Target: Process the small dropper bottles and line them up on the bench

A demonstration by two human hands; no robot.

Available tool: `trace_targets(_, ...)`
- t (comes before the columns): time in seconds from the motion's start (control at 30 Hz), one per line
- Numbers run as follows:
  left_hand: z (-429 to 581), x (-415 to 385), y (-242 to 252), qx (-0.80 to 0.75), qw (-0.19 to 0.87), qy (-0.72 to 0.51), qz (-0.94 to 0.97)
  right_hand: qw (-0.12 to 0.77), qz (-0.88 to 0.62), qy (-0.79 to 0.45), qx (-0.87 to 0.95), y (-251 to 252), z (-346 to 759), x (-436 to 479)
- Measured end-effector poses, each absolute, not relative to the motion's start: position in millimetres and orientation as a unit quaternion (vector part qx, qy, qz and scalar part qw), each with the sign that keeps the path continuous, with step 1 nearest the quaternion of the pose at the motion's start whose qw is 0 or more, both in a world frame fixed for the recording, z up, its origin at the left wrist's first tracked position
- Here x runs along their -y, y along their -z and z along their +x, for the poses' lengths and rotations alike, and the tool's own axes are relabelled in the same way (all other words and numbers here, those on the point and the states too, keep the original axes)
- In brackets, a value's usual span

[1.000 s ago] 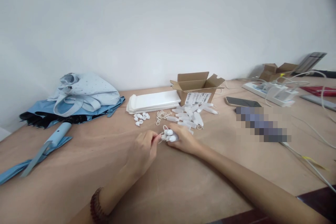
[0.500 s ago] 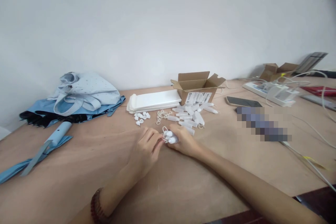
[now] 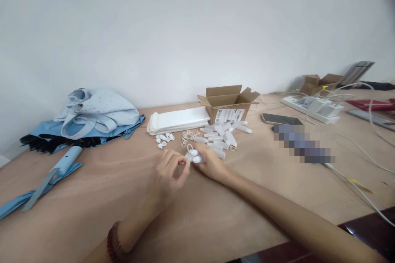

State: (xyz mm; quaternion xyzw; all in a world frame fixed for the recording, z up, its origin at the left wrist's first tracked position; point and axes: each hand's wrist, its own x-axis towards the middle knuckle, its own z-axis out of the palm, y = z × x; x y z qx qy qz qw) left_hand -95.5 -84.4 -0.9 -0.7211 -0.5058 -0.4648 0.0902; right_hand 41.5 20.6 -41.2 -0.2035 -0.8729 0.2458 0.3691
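My right hand [image 3: 211, 165] is wrapped round a few small squeeze bottles [image 3: 196, 158], their white caps and a cord loop [image 3: 190, 148] showing at the top. From the left, my left hand [image 3: 170, 169] pinches a pale cord loop beside those caps; its fingertips partly hide it. Just beyond lie several translucent bottles [image 3: 216, 134] in a loose pile, some with loops attached. Loose white caps [image 3: 164, 139] and a heap of cord loops [image 3: 188, 136] are to the left of that pile.
Behind stand a stack of white envelopes [image 3: 179, 119] and an open cardboard box [image 3: 228, 107]. A blue umbrella [image 3: 66, 160] and pale cloth bag [image 3: 95, 111] lie left. Rightward are a phone [image 3: 281, 119], a blurred-out object [image 3: 302, 144], a power strip [image 3: 311, 109] and cables.
My left hand has drawn slightly left from the caps, its fingers opening into a clearer pinch. The view has shifted a little. My right hand keeps its hold on the bottles.
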Motion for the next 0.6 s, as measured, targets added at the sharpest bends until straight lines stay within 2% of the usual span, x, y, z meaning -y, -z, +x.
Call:
trace_targets(0.4, -108, 80, 14, 0.489, 0.131, 0.380, -0.774, 0.341, -0.210, -0.161, 0.902, 46, 40, -20)
trace_targets(0.6, -103, 86, 2, 0.524, 0.089, 0.498, -0.685, 0.351, -0.216, -0.191, 0.891, 46, 40, -25)
